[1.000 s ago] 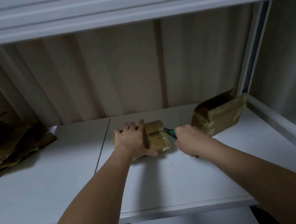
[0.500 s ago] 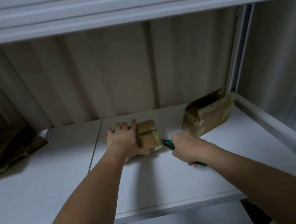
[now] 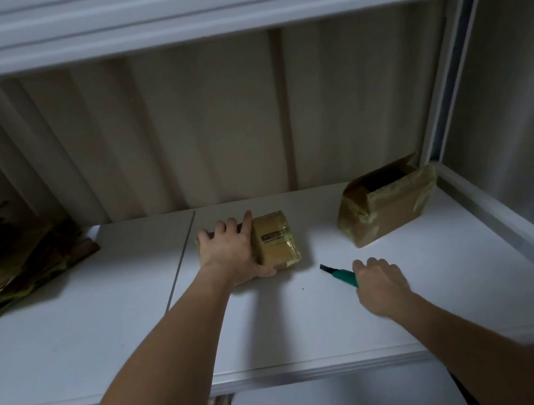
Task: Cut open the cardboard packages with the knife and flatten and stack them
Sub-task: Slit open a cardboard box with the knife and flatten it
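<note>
- Shelf (image 3: 73,352): white and flat, with a seam running front to back left of centre.
- Package (image 3: 275,241): small, brown, wrapped in glossy tape; it lies flat on the shelf just right of the seam, with a dark label on top.
- Left hand (image 3: 231,254): rests on the left half of the package, fingers reaching over its far edge and thumb curled round its near edge, grasping it.
- Knife (image 3: 338,273): green handle with a dark blade; it sits low over the shelf to the right of the package and apart from it, blade pointing left and away.
- Right hand (image 3: 380,284): back of the hand faces up, fingers bent over the rear of the knife handle; the hand hides the contact, so I cannot tell whether it grips the knife or has let go.
- Open box (image 3: 387,205): larger, brown and taped; it stands tilted near the shelf's back right corner with its top flap up and a dark inside, well apart from both hands.
- Flat cardboard (image 3: 7,258): a loose, uneven stack at the far left of the shelf.
- Ribbed wall (image 3: 212,123): pale panels behind the shelf.
</note>
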